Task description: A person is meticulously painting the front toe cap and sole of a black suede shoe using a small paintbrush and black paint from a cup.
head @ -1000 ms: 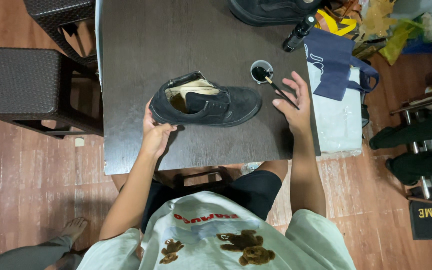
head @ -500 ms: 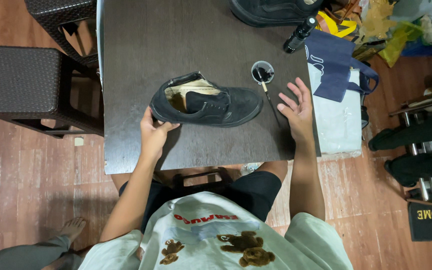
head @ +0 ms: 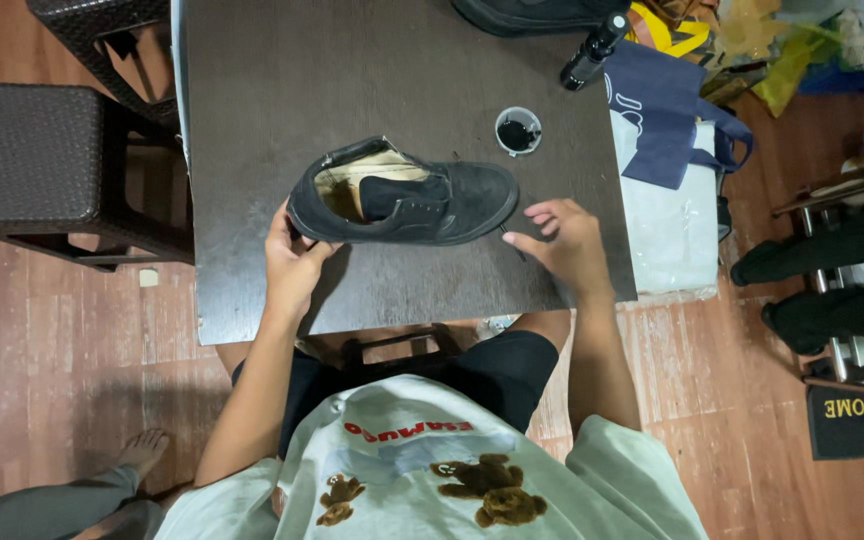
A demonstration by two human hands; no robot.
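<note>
Since half a second ago: right hand (head: 567, 240) drawn back from tin (head: 518, 131) toward shoe (head: 407, 192) toe, fingers spread, holding nothing, thin brush half hidden under it. Left hand (head: 292, 262) clamped on heel. Step, likely: between polish loads; next calls for steadying and regripping. Shoe on table (head: 252, 80), between both hands.

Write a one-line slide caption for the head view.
Left hand grips the heel of a black suede shoe on a dark wooden table; right hand rests beside its toe.
</note>
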